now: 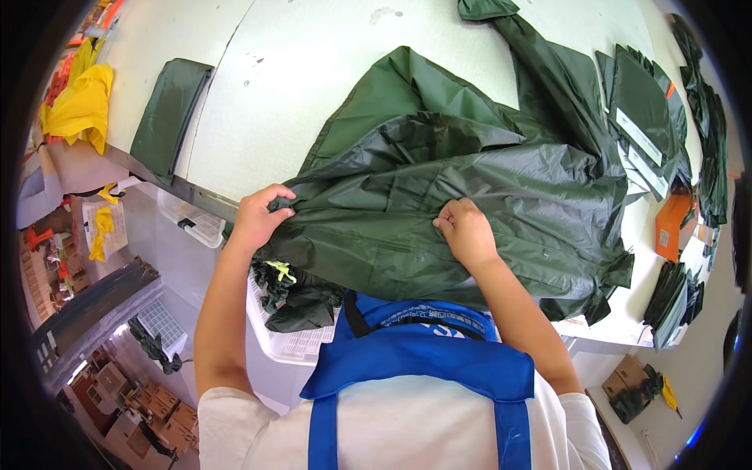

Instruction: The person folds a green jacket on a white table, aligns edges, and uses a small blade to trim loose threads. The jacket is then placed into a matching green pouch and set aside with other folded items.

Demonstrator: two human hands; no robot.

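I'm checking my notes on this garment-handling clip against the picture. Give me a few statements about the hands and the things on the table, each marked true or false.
1. Both hands grip the dark green garment. True: the left hand pinches its edge, the right hand its middle.
2. The garment is neatly folded flat. False: it lies rumpled and spread on the white table.
3. A folded green piece lies at the table's left. True.
4. The yellow fabric lies under the right hand. False: it is far left, beyond the table.
5. The white basket below the table edge is bare. False: dark fabric lies in it.

Garment workshop; folded green raincoats [644, 129], white worktable [266, 102]
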